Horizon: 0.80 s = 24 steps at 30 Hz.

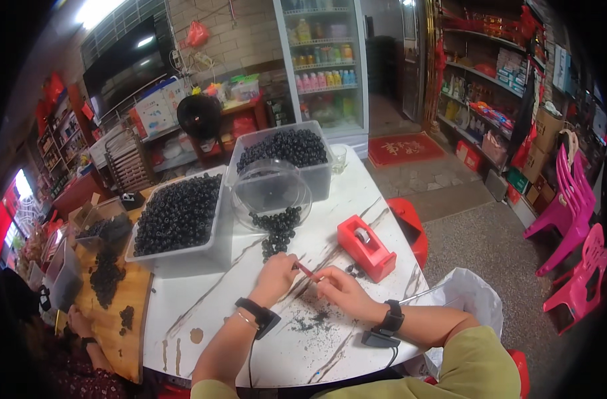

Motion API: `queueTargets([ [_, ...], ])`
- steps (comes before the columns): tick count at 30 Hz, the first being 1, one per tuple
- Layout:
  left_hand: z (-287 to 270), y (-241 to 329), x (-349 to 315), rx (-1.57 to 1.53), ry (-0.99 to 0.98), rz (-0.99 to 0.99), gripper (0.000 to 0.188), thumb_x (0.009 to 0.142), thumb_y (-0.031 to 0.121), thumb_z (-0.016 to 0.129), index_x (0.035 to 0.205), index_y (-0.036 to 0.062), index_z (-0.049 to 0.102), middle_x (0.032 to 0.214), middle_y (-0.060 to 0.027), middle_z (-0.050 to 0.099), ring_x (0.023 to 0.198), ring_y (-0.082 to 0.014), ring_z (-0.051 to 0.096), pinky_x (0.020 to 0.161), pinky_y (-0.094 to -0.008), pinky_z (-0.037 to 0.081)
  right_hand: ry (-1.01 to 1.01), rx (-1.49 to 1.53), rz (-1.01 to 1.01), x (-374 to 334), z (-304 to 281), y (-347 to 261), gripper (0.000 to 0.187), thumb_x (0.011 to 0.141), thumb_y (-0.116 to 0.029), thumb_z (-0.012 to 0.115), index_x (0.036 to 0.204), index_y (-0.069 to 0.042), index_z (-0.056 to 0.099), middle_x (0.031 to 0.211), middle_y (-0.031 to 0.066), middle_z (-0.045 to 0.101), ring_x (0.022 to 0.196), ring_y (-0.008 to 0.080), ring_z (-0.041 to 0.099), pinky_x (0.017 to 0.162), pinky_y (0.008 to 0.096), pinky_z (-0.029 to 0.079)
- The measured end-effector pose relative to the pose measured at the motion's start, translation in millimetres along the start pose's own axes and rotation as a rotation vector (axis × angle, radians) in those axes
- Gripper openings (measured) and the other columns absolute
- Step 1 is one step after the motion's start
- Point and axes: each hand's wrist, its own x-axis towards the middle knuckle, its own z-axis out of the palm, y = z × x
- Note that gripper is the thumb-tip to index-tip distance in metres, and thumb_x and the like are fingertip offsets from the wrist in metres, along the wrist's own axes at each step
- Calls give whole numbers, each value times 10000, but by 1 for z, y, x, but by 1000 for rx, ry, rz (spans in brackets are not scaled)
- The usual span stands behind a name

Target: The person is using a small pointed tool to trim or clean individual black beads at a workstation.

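Note:
My left hand (278, 276) is closed in a pinch over the white table, on what looks like a small black ring-shaped piece, mostly hidden by the fingers. Close beside it, my right hand (345, 293) grips a slim dark-red tool (305, 269) whose tip meets the left fingertips; its exact kind is too small to tell. Just beyond the left hand, loose black pieces (277, 241) spill from a clear round plastic tub (271, 174) lying tipped on its side. Black crumbs (313, 320) are scattered on the tabletop below my hands.
Two plastic bins (214, 256) (320, 181) heaped with black pieces stand behind. A red tape dispenser (366, 248) sits at right, near a white bag (473, 299). At left, another person's hand (79, 323) is over a wooden table (134, 318) with black piles.

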Motion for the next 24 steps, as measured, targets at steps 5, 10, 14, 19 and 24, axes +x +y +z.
queueTargets([
  [5, -24, 21, 0, -448, 65, -175, 173, 653, -8, 602, 801, 61, 545, 628, -22, 487, 579, -79, 476, 549, -225, 389, 43, 23, -16, 5, -3, 2, 190, 889, -157, 461, 1052, -60, 468, 732, -27, 484, 637, 19, 446, 540, 153, 353],
  [10, -35, 30, -23, -1254, 120, -222, 156, 746, -52, 562, 866, 25, 501, 790, -26, 562, 677, -49, 492, 580, -163, 384, 41, -11, -54, 9, -4, 1, 193, 906, -159, 417, 1065, -59, 461, 676, -31, 438, 537, 19, 363, 467, 152, 292],
  [14, -27, 25, -44, -1420, 127, -285, 165, 761, -63, 535, 899, 21, 503, 809, -43, 561, 717, -67, 494, 580, -167, 383, 13, -29, -14, 6, 0, 1, 185, 900, -136, 416, 1060, -53, 460, 681, -14, 460, 520, 23, 363, 458, 153, 292],
  [19, -16, 26, -56, -1704, 60, -223, 223, 759, -78, 529, 966, 6, 528, 908, -57, 574, 804, -106, 539, 710, -219, 430, -27, -3, 16, 3, 4, 1, 200, 896, -124, 419, 1079, -53, 452, 688, -11, 467, 520, 22, 364, 461, 154, 294],
  [24, -8, 26, -59, -1699, -5, -239, 191, 766, -72, 534, 939, 9, 523, 907, -50, 574, 830, -112, 540, 738, -230, 433, -72, -20, 23, 1, 7, -1, 239, 893, -116, 418, 1125, -59, 437, 700, -13, 472, 533, 20, 369, 472, 153, 298],
])
